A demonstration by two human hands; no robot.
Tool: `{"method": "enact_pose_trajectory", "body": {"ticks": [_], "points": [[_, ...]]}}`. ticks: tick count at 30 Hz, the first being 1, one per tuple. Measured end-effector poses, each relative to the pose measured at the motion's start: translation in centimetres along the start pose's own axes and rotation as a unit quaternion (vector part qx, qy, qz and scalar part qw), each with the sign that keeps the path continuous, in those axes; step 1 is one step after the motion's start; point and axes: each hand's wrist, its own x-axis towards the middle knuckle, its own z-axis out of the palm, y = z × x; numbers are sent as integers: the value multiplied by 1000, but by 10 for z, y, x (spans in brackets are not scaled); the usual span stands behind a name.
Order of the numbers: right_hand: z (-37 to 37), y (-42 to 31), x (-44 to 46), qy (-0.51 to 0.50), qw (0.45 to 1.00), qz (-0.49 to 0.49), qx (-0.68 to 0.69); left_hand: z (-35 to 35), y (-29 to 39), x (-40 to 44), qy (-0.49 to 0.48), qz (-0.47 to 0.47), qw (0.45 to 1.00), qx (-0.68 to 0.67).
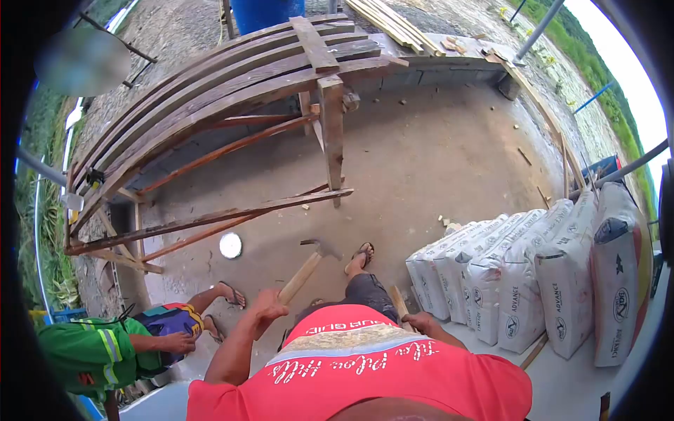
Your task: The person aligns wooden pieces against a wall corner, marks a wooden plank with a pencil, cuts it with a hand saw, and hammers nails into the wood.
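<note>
A hammer (pixel 300 276) with a wooden handle and a dark metal claw head is held in my left hand (pixel 269 306), out in front of the red shirt. The head points up and away from me, over the bare floor. My right hand (pixel 420 323), at the right side of my waist, is closed round a piece of wood (pixel 400 306) that slants down beside my dark shorts. Neither hand touches the wooden bench-like frame (pixel 333 126) further ahead.
Several cement bags (pixel 517 309) stand in a row at the right. At the lower left is a co-worker in a green top (pixel 84 351). A round white lid or disc (pixel 230 245) lies on the floor. Behind the frame stands a blue barrel (pixel 267 14).
</note>
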Motion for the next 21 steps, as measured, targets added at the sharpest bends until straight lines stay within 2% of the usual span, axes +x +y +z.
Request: {"method": "enact_pose_trajectory", "body": {"ticks": [1,4,6,8,10,12,18,21], "points": [[-23,-39,-29,6,999,16,-48,-2,20,15,-14,0,1000,-2],[-55,-48,44,-9,997,-46,-54,-12,93,70,-34,13,999,-4],[-71,-41,74,-10,981,-173,-86,-18,150,106,-50,18,998,16],[-82,-41,77,7,973,-228,-44,-27,202,142,-57,58,995,51],[-95,-45,66,20,961,-275,0,-29,240,189,-90,41,988,115],[-100,-40,54,28,965,-255,54,-36,288,217,-89,106,972,189],[-102,-38,27,53,968,-127,211,-23,384,326,-197,129,933,271],[-118,-56,32,61,959,-89,264,6,404,407,-174,225,908,308]]}}
